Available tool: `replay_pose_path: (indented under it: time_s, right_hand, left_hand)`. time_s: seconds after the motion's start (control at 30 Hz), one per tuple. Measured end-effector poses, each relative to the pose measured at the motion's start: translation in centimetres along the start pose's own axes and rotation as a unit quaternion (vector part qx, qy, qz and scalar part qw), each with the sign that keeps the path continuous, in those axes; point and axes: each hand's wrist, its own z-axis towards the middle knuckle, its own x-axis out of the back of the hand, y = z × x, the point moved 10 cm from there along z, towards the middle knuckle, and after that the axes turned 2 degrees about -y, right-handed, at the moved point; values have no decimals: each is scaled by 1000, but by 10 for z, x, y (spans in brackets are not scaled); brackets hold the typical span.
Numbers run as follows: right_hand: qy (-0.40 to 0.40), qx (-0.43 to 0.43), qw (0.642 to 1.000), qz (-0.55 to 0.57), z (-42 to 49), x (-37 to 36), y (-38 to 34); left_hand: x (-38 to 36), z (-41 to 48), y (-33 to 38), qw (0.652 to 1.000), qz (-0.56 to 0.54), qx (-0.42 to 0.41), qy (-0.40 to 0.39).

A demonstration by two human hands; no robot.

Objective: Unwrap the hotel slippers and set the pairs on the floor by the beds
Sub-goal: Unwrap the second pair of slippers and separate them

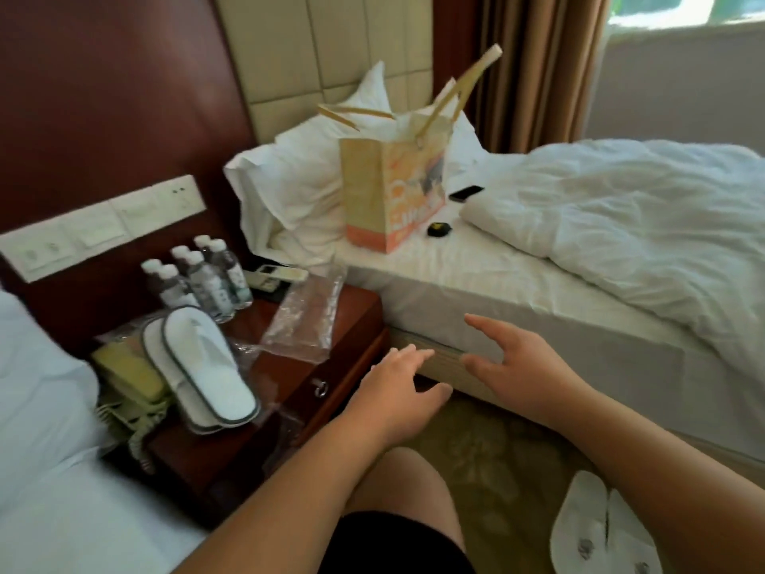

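Observation:
A pair of white slippers with grey trim (207, 366) lies stacked inside clear plastic wrap on the wooden nightstand (352, 312), at its left front. An empty clear plastic wrapper (308, 319) lies on the nightstand's right part. Another white pair (600, 532), out of its wrap, lies side by side on the patterned carpet by the right bed (538, 292). My left hand (397, 387) hovers in the air past the nightstand's front corner, fingers spread, holding nothing. My right hand (521, 362) is in the air before the bed base, fingers apart and empty.
Several water bottles (198, 279), a remote (273, 277) and a yellow-green corded phone (128, 379) crowd the nightstand. A paper gift bag (391, 192), a phone (465, 193) and a small dark object (439, 229) rest on the right bed. Another bed's edge (41, 408) is at left.

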Motion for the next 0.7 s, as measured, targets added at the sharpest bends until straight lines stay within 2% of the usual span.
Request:
replay_pose_path:
  time_s: [0.13, 0.27, 0.5, 0.7]
  right_hand:
    - [-24, 59, 998, -14, -7, -33, -67]
    - [-45, 91, 995, -14, -3, -69, -116]
    - [-106, 129, 986, -20, 10, -147, -186]
    - [-154, 147, 977, -1, 39, -200, -228]
  left_hand:
    - [39, -57, -61, 996, -53, 29, 70]
    - [73, -105, -132, 984, -93, 99, 119]
    - [125, -164, -227, 946, -145, 197, 212]
    - [153, -167, -284, 905, -200, 259, 271]
